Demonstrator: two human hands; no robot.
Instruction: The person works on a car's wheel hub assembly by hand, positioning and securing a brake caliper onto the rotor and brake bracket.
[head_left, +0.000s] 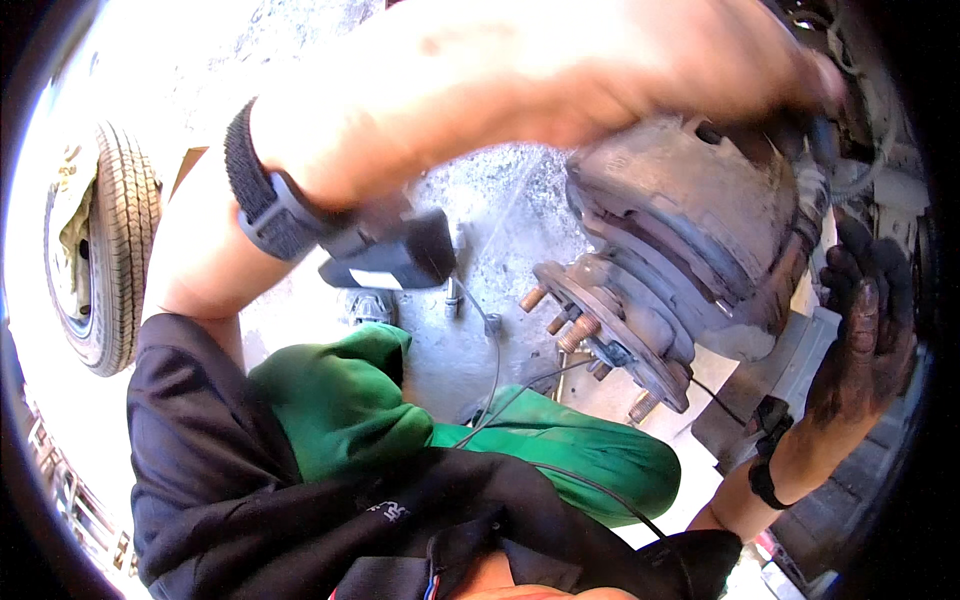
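Brake assembly (690,205) lying below fingers of left hand (745,55), blur hiding their grip, fingers of right hand (865,310) stretching slightly spread beside it

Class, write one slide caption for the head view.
Left hand reaches past a studded wheel hub, blackened right hand nearby, tyre standing at left.

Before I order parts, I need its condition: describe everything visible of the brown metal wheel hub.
The brown metal wheel hub, rusty-looking, has a round flange with at least five coppery studs and no wheel mounted. It tilts, studs facing lower left, below a curved brown metal cover. Neither the left hand nor the right hand visibly touches it.
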